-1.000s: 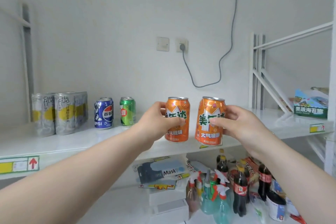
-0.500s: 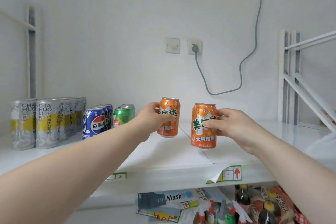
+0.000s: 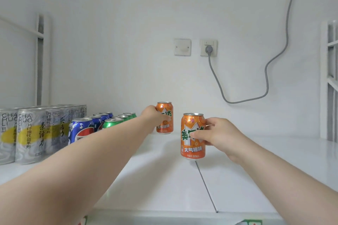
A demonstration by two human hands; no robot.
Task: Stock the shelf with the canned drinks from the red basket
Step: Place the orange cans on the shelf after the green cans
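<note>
My L hand (image 3: 154, 118) is stretched out toward the back of the white shelf (image 3: 161, 184), fingers (image 3: 165, 118) wrapped round the far orange can (image 3: 165, 126). The can is upright w/ its base down at shelf level near the back wall; can't tell if it's touching the board. My R hand (image 3: 219, 133) is closer to me, thumb across the front and fingers (image 3: 208, 122) round the side of the near orange can (image 3: 192, 144). It's upright too, label facing me, base right at the shelf surface over the far end of a dark seam (image 3: 206, 186); can't tell contact there either. The two orange cans are apart, the far one up-left of the near one.

On the L side of the shelf the cans stand in rows running front to back:
- silver cans (image 3: 31, 133) w/ a yellow stripe, furthest L
- blue cans (image 3: 80, 129) just beside them
- green cans (image 3: 113, 121) next, partly hidden behind my L forearm

The far orange can sits R of the green row.

On the wall behind there's a blank plate (image 3: 182, 47) and a socket (image 3: 208, 48) w/ a grey cable (image 3: 267, 71) plugged in, looping down and then up to the R. White frame posts stand at the L edge (image 3: 40, 60) and the R edge (image 3: 329, 78).
</note>
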